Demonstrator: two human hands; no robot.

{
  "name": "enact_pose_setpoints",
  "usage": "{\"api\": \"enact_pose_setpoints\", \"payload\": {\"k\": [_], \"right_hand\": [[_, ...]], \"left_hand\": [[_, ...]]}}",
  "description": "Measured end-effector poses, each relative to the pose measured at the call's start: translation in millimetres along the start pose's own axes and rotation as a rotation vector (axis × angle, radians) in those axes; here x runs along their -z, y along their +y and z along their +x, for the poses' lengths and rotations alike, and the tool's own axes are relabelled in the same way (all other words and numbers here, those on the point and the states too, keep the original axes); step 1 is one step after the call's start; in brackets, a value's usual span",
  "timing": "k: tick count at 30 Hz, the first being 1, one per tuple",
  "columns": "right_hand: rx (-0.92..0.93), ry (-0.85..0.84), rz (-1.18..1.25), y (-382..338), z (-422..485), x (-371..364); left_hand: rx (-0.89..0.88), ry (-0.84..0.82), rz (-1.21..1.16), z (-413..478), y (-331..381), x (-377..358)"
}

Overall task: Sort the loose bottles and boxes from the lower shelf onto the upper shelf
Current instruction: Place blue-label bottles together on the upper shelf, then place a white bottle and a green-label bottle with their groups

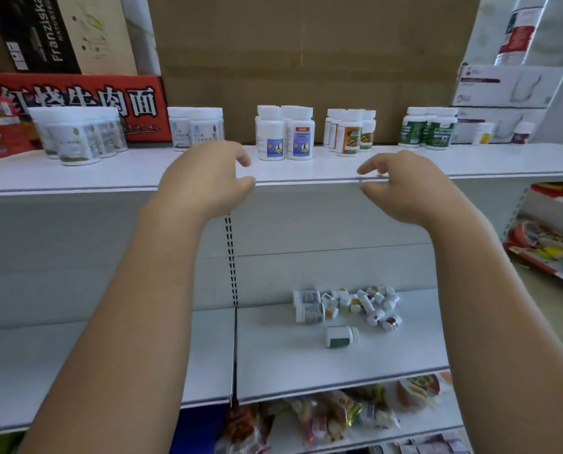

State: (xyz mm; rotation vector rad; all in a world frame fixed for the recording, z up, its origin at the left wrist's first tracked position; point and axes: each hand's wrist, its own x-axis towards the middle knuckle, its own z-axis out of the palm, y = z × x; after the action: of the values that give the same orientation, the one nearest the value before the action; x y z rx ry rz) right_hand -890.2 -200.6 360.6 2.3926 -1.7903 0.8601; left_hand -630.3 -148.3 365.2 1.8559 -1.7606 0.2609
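Both my hands hover at the front edge of the upper shelf, holding nothing. My left hand has its fingers loosely curled and apart, just left of the blue-labelled bottles. My right hand is open too, below the orange-labelled bottles. Along the upper shelf stand groups of white bottles: wide jars, pale-labelled jars and green-labelled bottles. On the lower shelf lies a heap of loose small bottles, with one green-labelled bottle on its side in front.
A red noodle carton and a black box stand at the back left of the upper shelf. White cartons are stacked at the right, with two small bottles in front. Snack packets fill the shelf below the lower one.
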Motion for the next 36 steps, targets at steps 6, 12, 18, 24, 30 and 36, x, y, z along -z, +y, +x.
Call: {"api": "enact_pose_setpoints", "payload": {"k": [6, 12, 18, 24, 30, 36], "right_hand": [[-0.031, -0.019, -0.01, 2.6, -41.1, -7.9], [-0.085, -0.088, -0.022, 18.3, -67.2, -35.6], [-0.155, -0.166, -0.031, 45.4, -77.0, -66.4], [-0.215, -0.244, -0.02, 84.9, -74.4, -106.3], [-0.297, -0.353, -0.004, 133.3, -63.4, -158.7], [-0.327, -0.457, 0.006, 194.9, -48.5, -222.6]], "left_hand": [[-0.052, 0.06, -0.053, -45.0, -9.6, -6.7], [-0.02, -0.025, -0.087, -67.4, -25.1, -34.6], [0.049, -0.155, -0.082, -70.8, -33.8, -74.4], [0.108, -0.282, -0.094, -64.7, -34.7, -136.2], [0.117, -0.422, -0.103, -48.8, -30.4, -211.3], [0.169, -0.526, -0.086, -34.5, -30.4, -300.4]]}}
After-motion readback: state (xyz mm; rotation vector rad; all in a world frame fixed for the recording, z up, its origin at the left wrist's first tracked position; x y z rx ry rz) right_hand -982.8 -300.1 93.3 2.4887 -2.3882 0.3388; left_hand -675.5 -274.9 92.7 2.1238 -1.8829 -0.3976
